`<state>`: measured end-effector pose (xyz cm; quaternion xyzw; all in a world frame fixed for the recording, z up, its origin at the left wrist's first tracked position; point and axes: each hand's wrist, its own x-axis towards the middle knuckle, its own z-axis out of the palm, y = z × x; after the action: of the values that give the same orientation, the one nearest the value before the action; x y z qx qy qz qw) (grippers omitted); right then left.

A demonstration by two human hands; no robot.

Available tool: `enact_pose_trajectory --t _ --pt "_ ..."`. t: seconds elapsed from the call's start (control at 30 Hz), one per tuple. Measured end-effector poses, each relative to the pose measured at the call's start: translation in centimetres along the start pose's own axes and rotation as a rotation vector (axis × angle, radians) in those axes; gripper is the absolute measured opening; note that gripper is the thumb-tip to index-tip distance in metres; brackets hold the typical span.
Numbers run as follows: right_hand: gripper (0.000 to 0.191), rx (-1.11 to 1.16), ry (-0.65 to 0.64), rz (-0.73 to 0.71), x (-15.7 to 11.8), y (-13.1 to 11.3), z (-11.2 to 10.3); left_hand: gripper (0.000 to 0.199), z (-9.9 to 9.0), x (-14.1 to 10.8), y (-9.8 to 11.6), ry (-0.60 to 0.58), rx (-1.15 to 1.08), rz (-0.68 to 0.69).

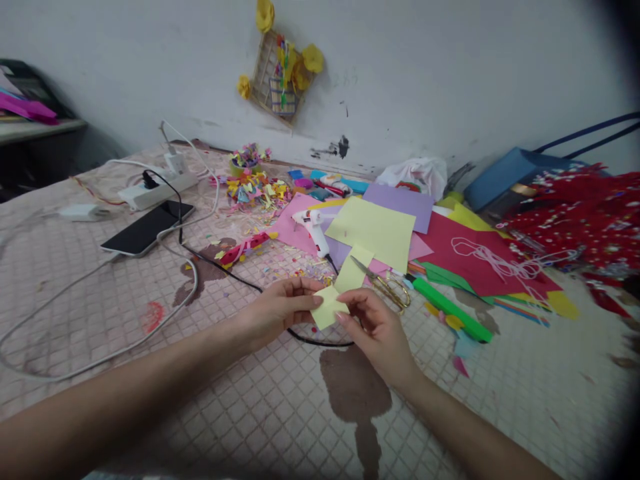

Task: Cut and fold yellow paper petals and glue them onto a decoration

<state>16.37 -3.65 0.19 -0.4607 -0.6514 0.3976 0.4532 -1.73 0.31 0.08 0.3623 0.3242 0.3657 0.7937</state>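
Note:
A small pale yellow paper piece is pinched between both hands just above the patterned cloth. My left hand grips its left edge with thumb and fingers. My right hand holds its right edge. A second pale yellow strip lies just behind them, beside gold-handled scissors. A white glue gun rests farther back on coloured sheets.
Coloured paper sheets and a red sheet with string spread at the right. A green marker lies near the scissors. A phone, power strip and cables lie left. Paper scraps sit at the back.

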Motion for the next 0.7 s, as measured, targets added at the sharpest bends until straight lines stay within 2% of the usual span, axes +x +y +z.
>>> enact_pose_trajectory --t 0.23,0.37,0.5,0.7 --pt "0.022 0.052 -0.032 -0.014 -0.10 0.26 0.11 0.025 0.14 -0.11 0.04 -0.015 0.006 0.036" --pt "0.019 0.012 -0.031 -0.032 -0.08 0.36 0.11 0.025 0.03 -0.16 -0.12 -0.028 0.013 0.042" --pt "0.015 -0.044 -0.025 -0.070 -0.07 0.41 0.02 0.021 0.12 -0.21 -0.10 0.006 0.052 0.030" --pt "0.015 -0.126 -0.047 -0.132 0.01 0.35 -0.05 0.024 0.37 -0.16 0.05 0.047 0.084 -0.022"
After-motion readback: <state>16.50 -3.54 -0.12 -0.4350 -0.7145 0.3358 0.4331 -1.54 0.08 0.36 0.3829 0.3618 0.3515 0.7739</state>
